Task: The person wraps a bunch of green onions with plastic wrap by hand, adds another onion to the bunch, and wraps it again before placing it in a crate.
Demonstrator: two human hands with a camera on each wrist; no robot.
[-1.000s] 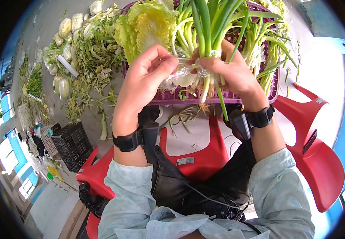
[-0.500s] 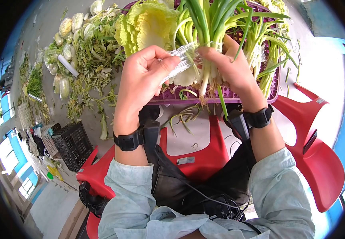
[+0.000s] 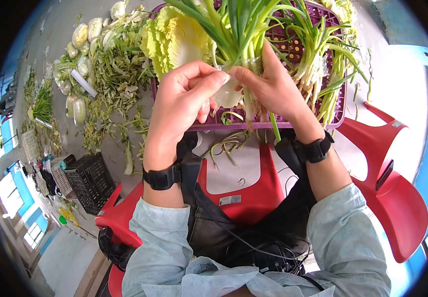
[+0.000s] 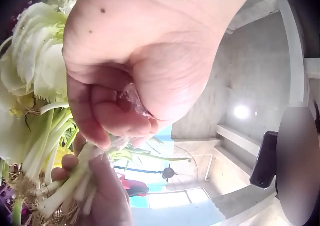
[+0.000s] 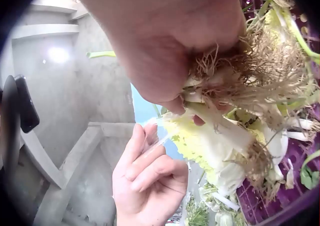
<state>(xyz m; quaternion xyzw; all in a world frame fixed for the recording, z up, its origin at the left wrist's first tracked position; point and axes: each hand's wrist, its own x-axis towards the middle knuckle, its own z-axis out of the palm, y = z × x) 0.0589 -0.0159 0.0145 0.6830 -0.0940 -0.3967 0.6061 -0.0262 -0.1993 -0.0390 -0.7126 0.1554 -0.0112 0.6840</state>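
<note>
My right hand (image 3: 281,91) grips a bunch of scallions (image 3: 241,24) near its white ends, with the green tops pointing away from me. Clear plastic wrap (image 3: 254,64) circles the stalks. Roots (image 5: 260,161) hang below the fist in the right wrist view. Close beside it, my left hand (image 3: 179,96) pinches the loose end of the clear film (image 4: 132,98), its fingers curled. A thin stretch of film (image 5: 156,143) runs from those fingers towards the bunch. A yellow-green napa cabbage leaf (image 3: 174,42) stands behind the left hand.
Beneath the hands is a purple crate (image 3: 214,126). More scallions (image 3: 310,64) lie in it at the right. Leaf trimmings (image 3: 120,64) and cabbages (image 3: 80,34) cover the floor at left. Red chairs (image 3: 402,213) and a black crate (image 3: 90,178) stand nearby.
The film, stretched out wide between the hands half a second ago, is now gathered and narrower. My right hand has turned the bunch, swinging its green tops leftward; the left hand still pinches the film.
</note>
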